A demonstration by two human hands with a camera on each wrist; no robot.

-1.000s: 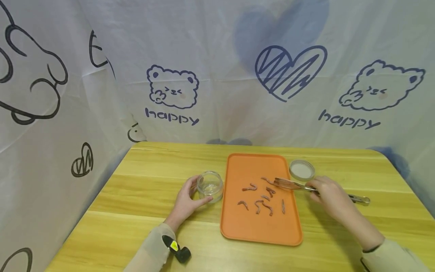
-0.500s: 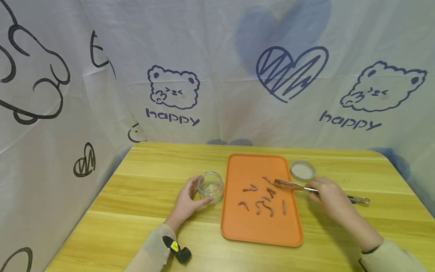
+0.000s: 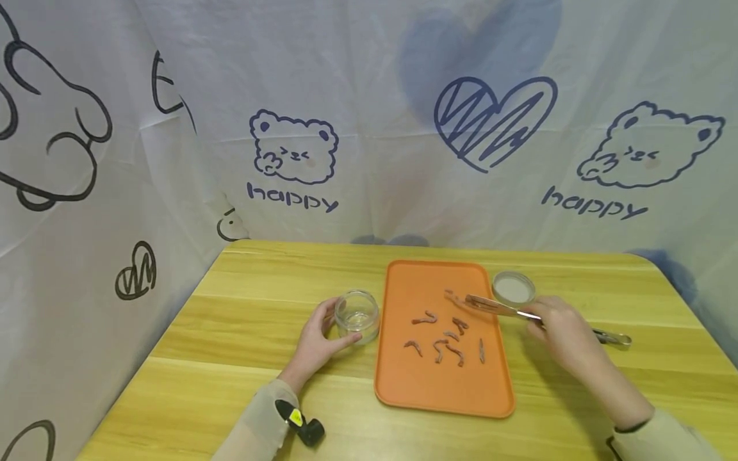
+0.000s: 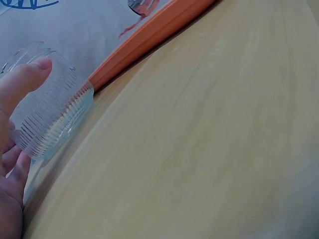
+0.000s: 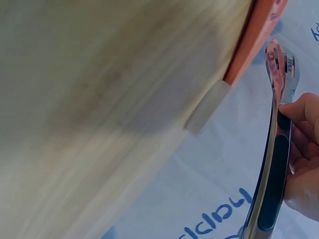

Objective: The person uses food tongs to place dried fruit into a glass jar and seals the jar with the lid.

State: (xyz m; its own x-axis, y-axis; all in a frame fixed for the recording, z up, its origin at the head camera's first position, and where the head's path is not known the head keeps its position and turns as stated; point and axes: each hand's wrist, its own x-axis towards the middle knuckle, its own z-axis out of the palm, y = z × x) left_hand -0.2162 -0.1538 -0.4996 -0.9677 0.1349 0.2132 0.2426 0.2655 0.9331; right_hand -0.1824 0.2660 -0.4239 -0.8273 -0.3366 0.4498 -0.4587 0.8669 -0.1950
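Observation:
On the left, my left hand grips a clear round glass jar, thumb on its near side and fingers behind. The jar stands open beside an orange tray; the left wrist view shows ridges on its wall. My right hand holds metal tongs with dark grip panels. Their tips pinch one thin brown worm-like piece over the tray's upper right. In the left wrist view this reddish strip hangs from the tongs. Several similar pieces lie scattered on the tray.
A round lid lies right of the tray, just behind the right hand. Light wooden tabletop surrounds these things. A white printed cloth hangs behind the table. A black device is strapped to the left sleeve.
The tongs' tips have risen slightly, and the pinched worm-like piece has moved up with them from its earlier spot. The left hand and the jar have stayed in place.

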